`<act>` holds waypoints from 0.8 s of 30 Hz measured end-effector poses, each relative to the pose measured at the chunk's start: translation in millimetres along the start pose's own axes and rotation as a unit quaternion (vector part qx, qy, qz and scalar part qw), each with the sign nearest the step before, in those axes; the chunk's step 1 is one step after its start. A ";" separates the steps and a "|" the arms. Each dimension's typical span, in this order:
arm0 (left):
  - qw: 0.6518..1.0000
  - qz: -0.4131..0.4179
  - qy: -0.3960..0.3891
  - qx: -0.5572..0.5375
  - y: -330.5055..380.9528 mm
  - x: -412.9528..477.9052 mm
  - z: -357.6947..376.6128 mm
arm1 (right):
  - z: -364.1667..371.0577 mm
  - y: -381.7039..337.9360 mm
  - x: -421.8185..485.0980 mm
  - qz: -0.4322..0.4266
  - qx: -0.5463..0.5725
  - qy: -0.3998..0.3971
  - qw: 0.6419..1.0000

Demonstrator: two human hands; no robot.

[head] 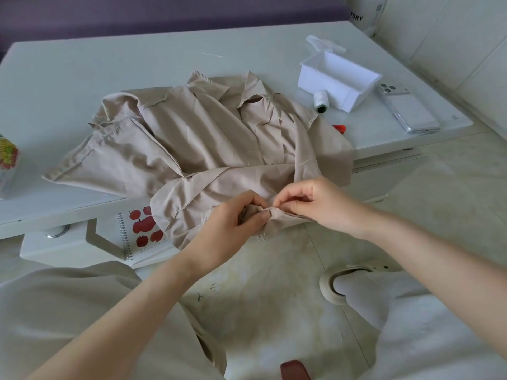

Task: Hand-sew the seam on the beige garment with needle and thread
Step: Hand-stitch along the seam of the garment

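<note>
Hanging partly over the near edge of the white tabletop, the beige garment lies crumpled, and its lower border is gathered between both hands just in front of that edge. The left hand has its fingers curled around a bunch of the cloth, with the thumb pressed on a small fold. The right hand pinches the same fold from the other side with thumb and forefinger, so the two hands nearly touch. A needle may be between the right fingertips, but it is too fine to make out.

On the far right of the tabletop stands a white box, with a thread spool lying just beside it and a phone near. A small red object is mostly covered by the garment. Under the tabletop, a spiral notebook with apple pictures is half hidden by the cloth. At the left border a colourful package is cut off.
</note>
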State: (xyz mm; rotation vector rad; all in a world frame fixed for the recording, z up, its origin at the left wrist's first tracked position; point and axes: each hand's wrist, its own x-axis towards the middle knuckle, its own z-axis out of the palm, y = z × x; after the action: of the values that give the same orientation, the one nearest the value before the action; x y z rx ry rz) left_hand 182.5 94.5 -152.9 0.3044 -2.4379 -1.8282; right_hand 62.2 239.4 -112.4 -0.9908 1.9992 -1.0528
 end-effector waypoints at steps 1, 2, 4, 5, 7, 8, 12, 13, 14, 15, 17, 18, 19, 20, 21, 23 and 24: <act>1.000 -0.002 -0.010 0.005 1.4 -0.5 0.4 | -0.8 -0.4 0.1 0.007 0.013 -0.003 1.000; 1.000 -0.004 -0.018 0.009 3.2 -0.9 0.7 | -1.5 -0.3 0.6 0.015 0.028 -0.005 0.999; 1.000 -0.005 -0.028 0.004 6.2 -1.7 0.8 | -2.0 0.3 0.8 0.036 0.074 -0.001 0.997; 1.000 -0.006 -0.028 -0.001 7.2 -1.8 0.5 | -1.9 0.8 0.5 0.050 0.102 0.005 0.994; 1.000 -0.011 -0.023 -0.009 9.4 -2.1 -0.5 | -0.7 1.3 0.3 0.076 0.151 0.016 0.985; 1.000 -0.016 -0.021 -0.013 10.3 -2.1 -0.9 | 0.1 1.6 0.4 0.088 0.167 0.022 0.982; 0.996 -0.044 -0.043 -0.064 13.8 -3.5 -2.5 | 0.9 2.3 2.5 0.139 0.219 0.057 0.964; 0.995 -0.051 -0.050 -0.074 14.5 -4.1 -2.9 | 0.4 1.6 2.9 0.148 0.231 0.062 0.960; 0.994 -0.058 -0.054 -0.078 15.3 -4.5 -3.4 | -0.2 0.7 3.0 0.153 0.237 0.064 0.957; 0.993 -0.064 -0.056 -0.079 15.4 -5.0 -4.0 | -0.6 -0.3 2.7 0.156 0.243 0.062 0.955; 0.992 -0.070 -0.062 -0.086 15.5 -5.6 -4.3 | -0.7 -2.0 2.6 0.169 0.258 0.054 0.950; 0.991 -0.071 -0.065 -0.089 15.8 -5.9 -4.4 | -0.4 -2.1 2.6 0.179 0.268 0.050 0.945; 0.991 -0.073 -0.065 -0.091 16.3 -6.0 -4.3 | 0.2 -2.1 3.2 0.190 0.280 0.044 0.940; 0.991 -0.072 -0.064 -0.090 16.7 -5.9 -3.8 | 0.9 -1.9 3.7 0.201 0.293 0.039 0.934; 0.991 -0.072 -0.062 -0.089 17.4 -5.4 -3.3 | 1.3 -1.7 4.1 0.210 0.304 0.034 0.929; 0.993 -0.069 -0.055 -0.079 16.5 -4.5 -3.1 | 1.6 -1.0 4.6 0.219 0.312 0.026 0.924; 0.994 -0.066 -0.049 -0.072 15.2 -4.2 -2.8 | 1.2 -1.1 4.2 0.219 0.313 0.021 0.924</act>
State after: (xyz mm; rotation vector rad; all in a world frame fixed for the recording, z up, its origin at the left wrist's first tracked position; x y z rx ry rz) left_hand 185.3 96.8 -137.3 0.3815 -2.3833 -2.1091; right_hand 61.5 234.9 -112.8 -0.1700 1.6243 -1.3248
